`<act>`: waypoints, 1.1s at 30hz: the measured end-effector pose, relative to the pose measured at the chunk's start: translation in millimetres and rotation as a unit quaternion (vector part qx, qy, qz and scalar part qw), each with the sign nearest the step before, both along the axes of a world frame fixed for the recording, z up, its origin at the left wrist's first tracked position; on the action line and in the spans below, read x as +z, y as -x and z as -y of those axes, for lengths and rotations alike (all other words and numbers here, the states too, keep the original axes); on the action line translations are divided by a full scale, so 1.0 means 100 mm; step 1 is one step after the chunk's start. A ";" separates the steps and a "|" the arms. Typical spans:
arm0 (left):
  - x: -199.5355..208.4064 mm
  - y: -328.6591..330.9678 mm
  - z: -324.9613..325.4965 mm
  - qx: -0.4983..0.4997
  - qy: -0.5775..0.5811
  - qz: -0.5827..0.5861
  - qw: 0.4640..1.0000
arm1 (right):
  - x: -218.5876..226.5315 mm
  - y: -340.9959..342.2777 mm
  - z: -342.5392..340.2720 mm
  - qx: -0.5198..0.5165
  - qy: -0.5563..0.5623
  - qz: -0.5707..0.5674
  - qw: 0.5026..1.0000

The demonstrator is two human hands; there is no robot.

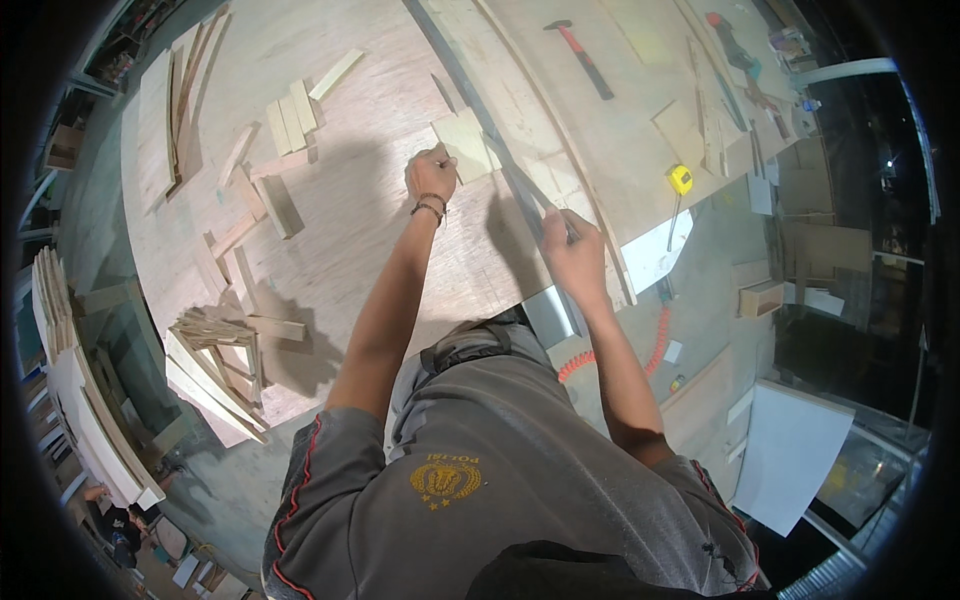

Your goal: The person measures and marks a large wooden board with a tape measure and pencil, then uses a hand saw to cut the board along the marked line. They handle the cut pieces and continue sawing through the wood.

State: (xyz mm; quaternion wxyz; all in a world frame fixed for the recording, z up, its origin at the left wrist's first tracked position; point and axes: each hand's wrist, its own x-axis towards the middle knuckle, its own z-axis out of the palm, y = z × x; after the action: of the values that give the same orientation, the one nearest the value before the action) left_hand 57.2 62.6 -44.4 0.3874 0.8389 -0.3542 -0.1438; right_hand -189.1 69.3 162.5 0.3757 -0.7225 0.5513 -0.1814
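Observation:
On the big plywood sheet [350, 200], my left hand [432, 174] is closed, its fingers pinched at the near left edge of a small pale wood board [462, 137]. A small dark thing shows at its fingertips; I cannot make out what it is. My right hand [574, 252] is curled around the near end of a slim grey bar [525, 182]. This bar slants away to the small board's right edge, over a long dark strip [440, 42] that crosses the table. A thin dark pointed piece [443, 92] lies just beyond the board.
Wood offcuts [290, 118] and a stack of thin strips [215, 345] lie to the left. A long wooden strip [560, 125], a red-and-black hammer [580, 60] and a yellow tape measure [680, 180] lie to the right. A coiled orange hose [660, 340] hangs beside the table.

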 end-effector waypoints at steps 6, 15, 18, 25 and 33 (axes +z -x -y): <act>0.05 -0.09 0.10 -0.006 -0.032 -0.005 0.999 | -0.04 -0.14 0.02 -0.005 0.029 0.015 0.999; -0.15 -0.29 0.27 0.017 0.016 0.063 0.998 | 0.01 -0.37 0.12 -0.002 0.038 -0.008 0.999; -0.19 -0.35 0.29 0.046 0.037 0.058 0.997 | 0.01 -0.44 0.16 0.004 0.036 -0.015 0.999; 0.02 -0.39 0.27 -0.009 -0.052 -0.022 0.998 | 0.01 -0.55 0.26 0.001 0.047 -0.018 0.999; 0.08 -0.40 0.05 -0.110 0.015 0.149 0.983 | -0.01 -0.67 0.37 -0.001 0.049 -0.019 0.999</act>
State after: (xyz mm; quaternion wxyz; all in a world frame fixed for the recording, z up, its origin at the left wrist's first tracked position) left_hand 96.9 58.0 -36.7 0.3250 0.8011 -0.4998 -0.0534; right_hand -121.9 32.0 161.0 0.3294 -0.7425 0.5496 -0.1952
